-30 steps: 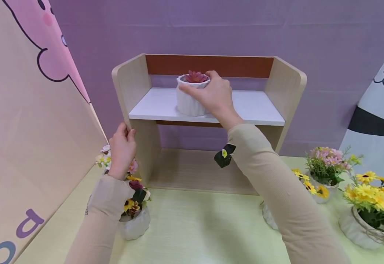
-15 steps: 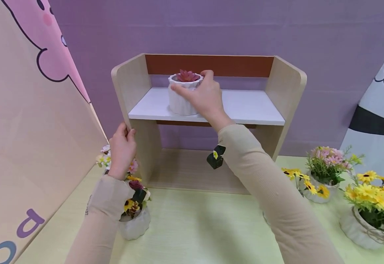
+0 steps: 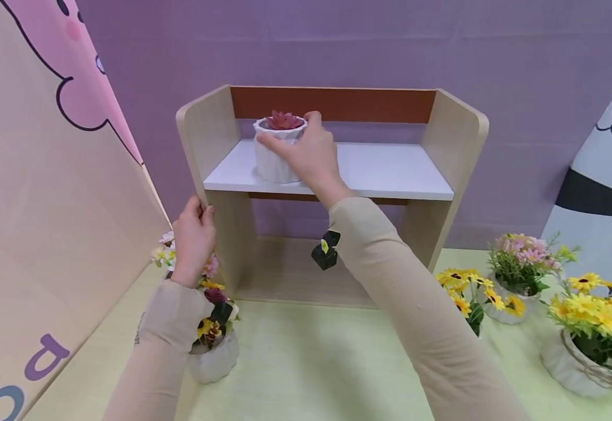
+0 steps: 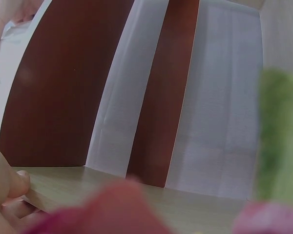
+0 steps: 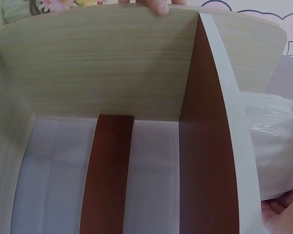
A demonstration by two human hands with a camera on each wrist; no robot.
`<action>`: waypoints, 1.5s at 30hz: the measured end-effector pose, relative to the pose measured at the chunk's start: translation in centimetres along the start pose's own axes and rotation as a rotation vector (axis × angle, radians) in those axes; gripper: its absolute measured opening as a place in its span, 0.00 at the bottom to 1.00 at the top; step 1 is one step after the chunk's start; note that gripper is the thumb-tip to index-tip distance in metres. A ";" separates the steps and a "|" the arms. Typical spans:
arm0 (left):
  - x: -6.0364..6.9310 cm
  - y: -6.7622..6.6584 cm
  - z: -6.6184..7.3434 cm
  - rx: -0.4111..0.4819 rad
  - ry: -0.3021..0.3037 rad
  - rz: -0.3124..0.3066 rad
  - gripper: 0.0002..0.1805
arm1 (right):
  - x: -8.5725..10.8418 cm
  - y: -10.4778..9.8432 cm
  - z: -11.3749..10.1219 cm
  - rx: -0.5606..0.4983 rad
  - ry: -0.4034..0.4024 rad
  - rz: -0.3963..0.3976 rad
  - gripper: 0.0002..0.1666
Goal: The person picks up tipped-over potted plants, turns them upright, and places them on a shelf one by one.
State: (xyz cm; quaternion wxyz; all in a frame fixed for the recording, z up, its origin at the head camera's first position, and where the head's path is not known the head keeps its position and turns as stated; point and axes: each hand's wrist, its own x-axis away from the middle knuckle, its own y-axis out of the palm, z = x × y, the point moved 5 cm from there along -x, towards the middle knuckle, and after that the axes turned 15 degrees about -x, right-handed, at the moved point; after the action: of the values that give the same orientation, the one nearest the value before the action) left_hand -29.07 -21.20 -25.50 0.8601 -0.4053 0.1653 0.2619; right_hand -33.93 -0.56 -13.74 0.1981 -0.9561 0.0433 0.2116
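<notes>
A white ribbed pot with a pink-red succulent [image 3: 279,155] stands on the white upper board [image 3: 390,169] of a small wooden shelf unit, left of its middle. My right hand [image 3: 313,155] grips the pot by its rim and side, thumb in front and fingers at the far right. In the right wrist view the glossy pot [image 5: 273,146] touches the board's face. With my left hand [image 3: 194,237] I hold the front edge of the unit's left side panel [image 3: 200,146]. The left wrist view shows the thumb [image 4: 7,183] against that panel.
Below my left wrist stands a white pot of mixed flowers [image 3: 214,356]. At the right are a pink-flowered pot [image 3: 518,275], a yellow-flowered pot with twine [image 3: 581,362], and yellow flowers [image 3: 463,286] partly behind my right sleeve. A purple cloth [image 3: 337,41] hangs behind.
My right hand has moved left along the upper board with the succulent pot. The left hand stays on the side panel. More of the yellow flowers beside the right sleeve now shows.
</notes>
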 end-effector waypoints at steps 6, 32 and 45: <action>0.1 0.1 0.1 0.013 -0.001 -0.001 0.14 | -0.1 0.8 -0.1 -0.017 -0.018 0.028 0.52; 0.2 0.0 0.2 -0.027 0.007 0.032 0.12 | -0.5 2.6 -0.6 0.014 -0.043 0.041 0.52; 0.3 0.3 0.3 0.007 0.010 0.020 0.13 | -0.7 3.1 -0.7 0.016 -0.041 0.038 0.53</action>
State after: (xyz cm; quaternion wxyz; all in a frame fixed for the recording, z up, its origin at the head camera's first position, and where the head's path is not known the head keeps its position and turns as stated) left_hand -28.96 -20.73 -25.66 0.8580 -0.4021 0.1746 0.2676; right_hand -34.80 -3.65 -13.98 0.2025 -0.9490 0.0591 0.2343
